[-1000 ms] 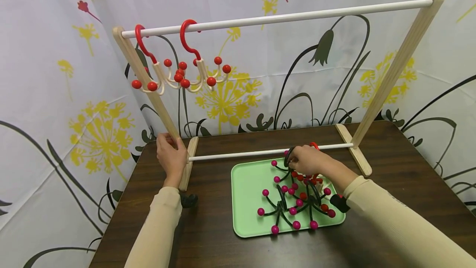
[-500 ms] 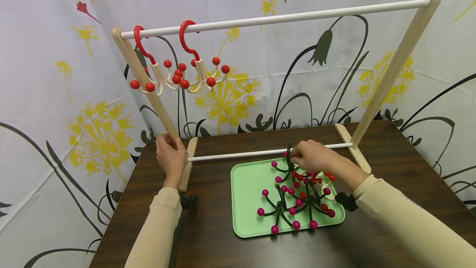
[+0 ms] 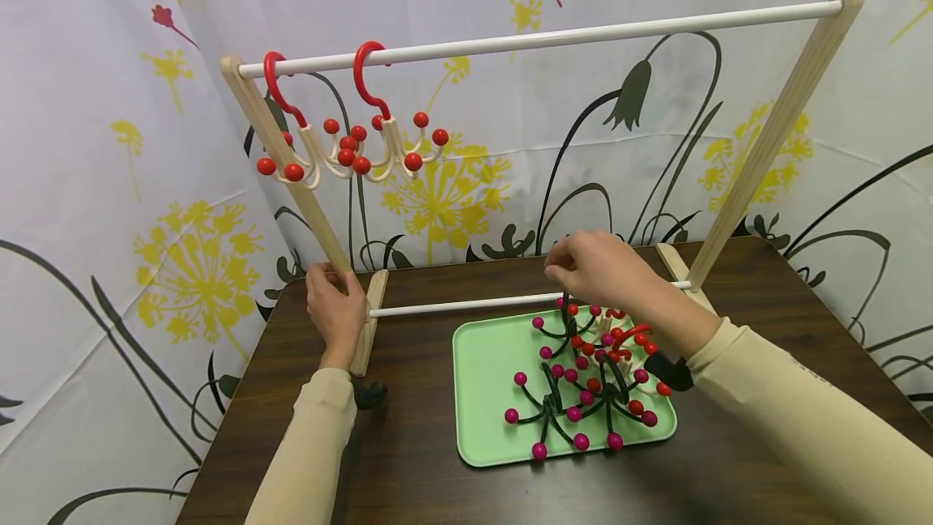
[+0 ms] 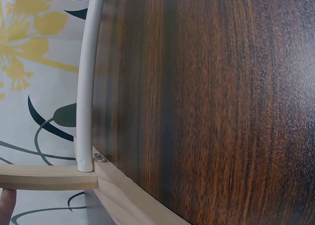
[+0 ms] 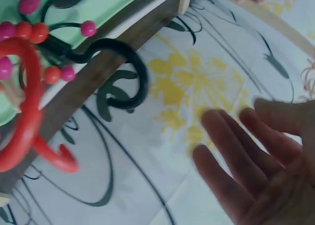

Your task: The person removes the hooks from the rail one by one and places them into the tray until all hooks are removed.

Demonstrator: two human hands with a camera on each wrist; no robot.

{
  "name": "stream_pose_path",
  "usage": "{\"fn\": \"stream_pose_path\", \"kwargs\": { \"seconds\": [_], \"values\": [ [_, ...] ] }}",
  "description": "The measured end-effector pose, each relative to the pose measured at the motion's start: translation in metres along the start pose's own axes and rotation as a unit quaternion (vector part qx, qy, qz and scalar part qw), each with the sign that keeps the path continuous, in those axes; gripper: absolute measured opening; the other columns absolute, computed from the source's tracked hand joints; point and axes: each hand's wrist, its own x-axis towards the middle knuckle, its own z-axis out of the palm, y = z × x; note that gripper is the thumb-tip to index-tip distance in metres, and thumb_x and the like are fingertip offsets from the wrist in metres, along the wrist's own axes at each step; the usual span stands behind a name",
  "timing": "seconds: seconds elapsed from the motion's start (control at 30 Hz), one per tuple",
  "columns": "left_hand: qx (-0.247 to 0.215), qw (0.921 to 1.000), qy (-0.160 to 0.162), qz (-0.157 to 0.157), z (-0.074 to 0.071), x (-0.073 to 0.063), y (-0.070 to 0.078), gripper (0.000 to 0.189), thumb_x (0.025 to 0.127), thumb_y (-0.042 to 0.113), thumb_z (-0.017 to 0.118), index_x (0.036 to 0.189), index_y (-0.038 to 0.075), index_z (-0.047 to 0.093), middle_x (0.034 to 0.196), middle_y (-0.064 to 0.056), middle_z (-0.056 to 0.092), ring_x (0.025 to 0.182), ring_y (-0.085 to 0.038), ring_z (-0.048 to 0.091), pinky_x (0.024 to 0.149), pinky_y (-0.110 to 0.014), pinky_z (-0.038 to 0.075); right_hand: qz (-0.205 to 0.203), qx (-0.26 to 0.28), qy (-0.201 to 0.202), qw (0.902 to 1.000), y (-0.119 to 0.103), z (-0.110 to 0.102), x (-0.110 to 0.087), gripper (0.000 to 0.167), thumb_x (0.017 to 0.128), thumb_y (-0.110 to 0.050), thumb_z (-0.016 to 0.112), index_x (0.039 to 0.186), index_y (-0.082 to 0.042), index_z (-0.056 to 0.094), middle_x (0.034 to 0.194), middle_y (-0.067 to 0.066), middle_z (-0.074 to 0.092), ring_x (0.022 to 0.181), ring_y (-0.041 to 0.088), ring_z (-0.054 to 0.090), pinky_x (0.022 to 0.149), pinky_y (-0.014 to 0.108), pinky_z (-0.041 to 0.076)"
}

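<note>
My left hand (image 3: 335,314) grips the lower part of the left wooden post (image 3: 309,209) of a hanging rack; in the left wrist view one fingertip (image 4: 7,203) shows at the post's edge. Above the back of a green tray (image 3: 477,395), my right hand (image 3: 608,270) is raised and holds nothing. Its fingers are loosely bent in the right wrist view, apart from the dark hook (image 5: 141,77) of a black octopus-style hanger with pink balls. Beside that hook stands a red hook (image 5: 32,97). More black hangers (image 3: 548,403) lie on the tray among cream ones with red balls.
Two cream hangers with red hooks (image 3: 370,75) hang at the left end of the white top rail (image 3: 554,36). A lower white rail (image 3: 466,304) runs behind the tray. The rack's right post (image 3: 773,144) stands beyond my right forearm. A flowered curtain backs the dark wooden table (image 3: 408,444).
My right hand has let go of the black hanger's hook and risen away from the tray. The red hooks beneath it now show. My left hand stays at the post.
</note>
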Motion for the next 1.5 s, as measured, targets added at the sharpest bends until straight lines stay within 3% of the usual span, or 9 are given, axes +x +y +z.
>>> {"fn": "stream_pose_path", "kwargs": {
  "seconds": [0.13, 0.37, 0.5, 0.6, 0.7, 0.9, 1.0, 1.2, 1.5],
  "values": [
    [0.001, 1.0, 0.002, -0.002, -0.001, 0.0, -0.001, 0.026, 0.091, 0.017, 0.063, 0.109, 0.002, 0.052, 0.096, -0.017, 0.053, 0.084, -0.036, 0.056, 0.072, -0.054, 0.04, -0.05, -0.01, 0.095, 0.9942, -0.022, 0.0, 0.011, 0.015, 0.092, -0.018, 0.067, 0.104, -0.013, 0.075, 0.09, -0.003, 0.072, 0.073, 0.012, 0.064, 0.06, 0.033, 0.048],
    [0.006, 1.0, 0.0, -0.005, -0.001, 0.001, -0.001, 0.026, 0.091, 0.017, 0.063, 0.109, 0.003, 0.052, 0.095, -0.016, 0.054, 0.083, -0.036, 0.056, 0.072, -0.054, 0.04, -0.175, -0.036, 0.228, 0.9572, -0.06, -0.001, 0.045, 0.04, 0.09, -0.014, 0.066, 0.13, -0.013, 0.062, 0.121, 0.001, 0.063, 0.092, 0.017, 0.064, 0.057, 0.032, 0.047],
    [0.007, 1.0, -0.003, -0.006, -0.001, 0.002, -0.001, 0.027, 0.09, 0.017, 0.063, 0.109, 0.003, 0.052, 0.096, -0.016, 0.054, 0.084, -0.037, 0.056, 0.072, -0.054, 0.041, -0.242, -0.044, 0.242, 0.9387, -0.077, -0.006, 0.07, 0.06, 0.089, -0.012, 0.068, 0.144, -0.011, 0.047, 0.145, 0.005, 0.045, 0.129, 0.019, 0.046, 0.081, 0.033, 0.05],
    [0.005, 1.0, -0.005, -0.005, -0.001, 0.001, 0.0, 0.027, 0.09, 0.016, 0.063, 0.11, 0.002, 0.052, 0.096, -0.016, 0.054, 0.084, -0.037, 0.056, 0.072, -0.054, 0.041, -0.281, -0.06, 0.23, 0.9299, -0.086, -0.008, 0.086, 0.067, 0.089, -0.013, 0.068, 0.149, -0.009, 0.04, 0.154, 0.007, 0.037, 0.143, 0.02, 0.029, 0.107, 0.036, 0.035],
    [0.005, 1.0, 0.0, -0.004, -0.002, 0.0, 0.001, 0.026, 0.09, 0.016, 0.063, 0.11, 0.002, 0.052, 0.096, -0.017, 0.054, 0.085, -0.037, 0.056, 0.073, -0.055, 0.041, -0.295, -0.079, 0.196, 0.9316, -0.091, -0.007, 0.094, 0.065, 0.091, -0.017, 0.066, 0.15, -0.007, 0.038, 0.155, 0.008, 0.036, 0.146, 0.023, 0.023, 0.114, 0.039, 0.021],
    [0.006, 1.0, 0.002, 0.001, -0.002, 0.0, 0.002, 0.026, 0.09, 0.016, 0.064, 0.109, 0.002, 0.053, 0.096, -0.017, 0.055, 0.085, -0.038, 0.057, 0.073, -0.055, 0.041, -0.242, -0.028, 0.193, 0.9505, -0.091, -0.009, 0.095, 0.052, 0.094, -0.019, 0.063, 0.142, -0.005, 0.048, 0.13, 0.008, 0.052, 0.113, 0.023, 0.053, 0.097, 0.035, 0.039],
    [0.005, 1.0, 0.0, -0.001, -0.002, 0.0, 0.002, 0.026, 0.09, 0.015, 0.064, 0.109, 0.002, 0.053, 0.097, -0.017, 0.055, 0.086, -0.037, 0.057, 0.074, -0.055, 0.041, -0.176, 0.041, 0.204, 0.962, -0.088, -0.014, 0.095, 0.052, 0.095, -0.021, 0.062, 0.143, -0.007, 0.047, 0.114, 0.006, 0.052, 0.092, 0.017, 0.051, 0.079, 0.031, 0.042],
    [0.004, 1.0, -0.002, -0.004, -0.002, 0.001, 0.001, 0.027, 0.09, 0.014, 0.065, 0.11, 0.001, 0.053, 0.097, -0.017, 0.055, 0.086, -0.037, 0.057, 0.075, -0.055, 0.041, -0.06, 0.123, 0.248, 0.9591, -0.08, -0.025, 0.097, 0.054, 0.096, -0.023, 0.061, 0.143, -0.002, 0.046, 0.09, 0.01, 0.049, 0.076, 0.02, 0.044, 0.066, 0.029, 0.036],
    [0.006, 1.0, 0.003, -0.004, 0.0, 0.001, 0.0, 0.027, 0.089, 0.016, 0.065, 0.109, 0.002, 0.053, 0.096, -0.016, 0.055, 0.085, -0.037, 0.057, 0.073, -0.055, 0.041, 0.007, 0.073, 0.279, 0.9575, -0.069, -0.034, 0.094, 0.04, 0.093, -0.029, 0.068, 0.129, -0.012, 0.065, 0.087, 0.008, 0.057, 0.066, 0.022, 0.042, 0.059, 0.031, 0.031]
  ]
}}
